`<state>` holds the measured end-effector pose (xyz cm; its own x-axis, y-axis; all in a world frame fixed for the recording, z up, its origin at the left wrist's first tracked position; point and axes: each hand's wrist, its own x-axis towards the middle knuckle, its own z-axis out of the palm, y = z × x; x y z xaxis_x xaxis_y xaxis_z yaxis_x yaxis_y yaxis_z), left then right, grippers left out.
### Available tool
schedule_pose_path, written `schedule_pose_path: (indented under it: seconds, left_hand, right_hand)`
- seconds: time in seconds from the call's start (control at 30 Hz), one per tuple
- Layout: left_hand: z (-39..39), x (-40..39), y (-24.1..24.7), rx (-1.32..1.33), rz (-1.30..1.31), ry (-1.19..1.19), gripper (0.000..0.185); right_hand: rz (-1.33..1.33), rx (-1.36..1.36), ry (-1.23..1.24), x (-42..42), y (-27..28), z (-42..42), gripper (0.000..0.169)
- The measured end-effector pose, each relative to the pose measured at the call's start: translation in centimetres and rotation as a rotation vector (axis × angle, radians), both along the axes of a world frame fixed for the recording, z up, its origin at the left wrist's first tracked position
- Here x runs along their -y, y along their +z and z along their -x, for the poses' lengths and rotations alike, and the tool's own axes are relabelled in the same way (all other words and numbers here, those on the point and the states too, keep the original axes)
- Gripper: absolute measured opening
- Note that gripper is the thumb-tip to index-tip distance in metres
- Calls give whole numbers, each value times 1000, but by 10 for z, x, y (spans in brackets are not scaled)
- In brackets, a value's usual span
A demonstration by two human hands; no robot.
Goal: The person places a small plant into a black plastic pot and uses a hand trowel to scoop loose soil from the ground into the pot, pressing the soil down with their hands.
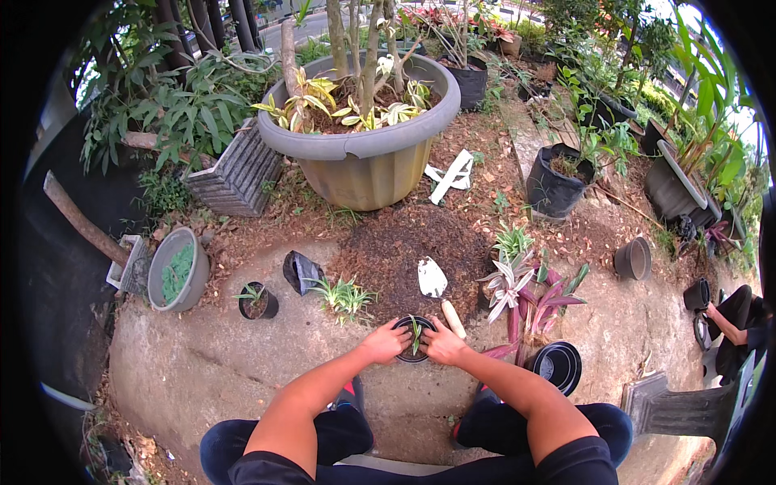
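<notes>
A small black plastic plant pot (414, 359) stands on the concrete in front of me, between my shoes. One green seedling with pale-edged leaves (416, 333) rises from its middle. My left hand (388, 341) grips the pot's left side, fingers over the rim. From the right, my right hand (442, 342) does the same, and its fingertips reach inside. The fingertips are partly hidden within the pot. Just beyond my right hand lies a hand trowel (451, 316), its pale handle toward me and its white blade (431, 277) on a heap of dark soil (394, 248).
Left are a potted seedling (258, 301), a black plastic bag (301, 271) and loose spider plants (344, 298). Right are purple-leaved plants (548, 297) and stacked black pots (555, 367). A large planter (364, 173) stands behind the soil. Another person (736, 327) sits far right beside a concrete stand (673, 406).
</notes>
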<state>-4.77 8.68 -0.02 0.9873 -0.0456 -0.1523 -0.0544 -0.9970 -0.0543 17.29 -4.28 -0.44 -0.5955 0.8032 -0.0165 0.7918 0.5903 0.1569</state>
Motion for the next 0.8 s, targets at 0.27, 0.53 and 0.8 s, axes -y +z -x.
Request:
schedule_pose_path:
  seconds: [0.27, 0.53, 0.8]
  left_hand:
    - [8, -10, 17, 166, -10, -53, 28]
    - [4, -9, 14, 143, -39, -66, 27]
    - [3, -5, 8, 147, -62, -88, 20]
  right_hand:
    - [53, -13, 4, 5, -7, 0, 18]
    - [28, -56, 56, 3, -2, -7, 12]
    - [-5, -42, 89, 9, -1, 19, 12]
